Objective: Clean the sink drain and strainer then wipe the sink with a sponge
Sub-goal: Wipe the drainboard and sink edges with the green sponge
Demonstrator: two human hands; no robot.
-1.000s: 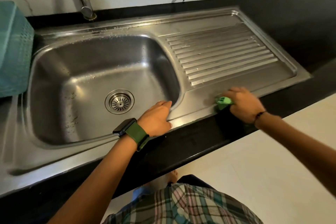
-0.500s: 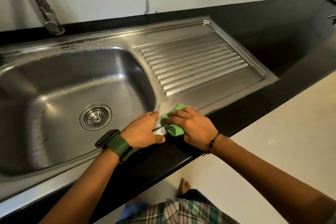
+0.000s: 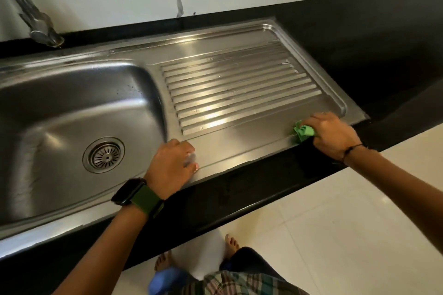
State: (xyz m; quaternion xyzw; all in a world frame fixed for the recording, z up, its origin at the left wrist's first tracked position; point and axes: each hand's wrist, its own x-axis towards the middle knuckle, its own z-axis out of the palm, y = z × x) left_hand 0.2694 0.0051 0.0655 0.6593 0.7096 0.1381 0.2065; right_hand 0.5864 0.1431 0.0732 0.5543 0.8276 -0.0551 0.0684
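The steel sink [image 3: 72,108] has a round strainer [image 3: 104,155] seated in its drain and a ribbed drainboard [image 3: 235,93] on its right. My right hand [image 3: 330,135] grips a green sponge [image 3: 303,132] and presses it on the drainboard's front right corner, near the rim. My left hand [image 3: 171,166], with a green-strapped watch on the wrist, rests on the front rim between basin and drainboard, fingers curled under and holding nothing that I can see.
A black counter [image 3: 371,43] surrounds the sink and ends in a front edge over a pale tiled floor [image 3: 335,235]. The tap [image 3: 31,14] rises at the back left against a white marbled wall. My bare feet stand below the counter.
My right hand slid the sponge rightward along the front rim, from beside my left hand to the drainboard's right corner. The view shifted right. My left hand stayed on the rim.
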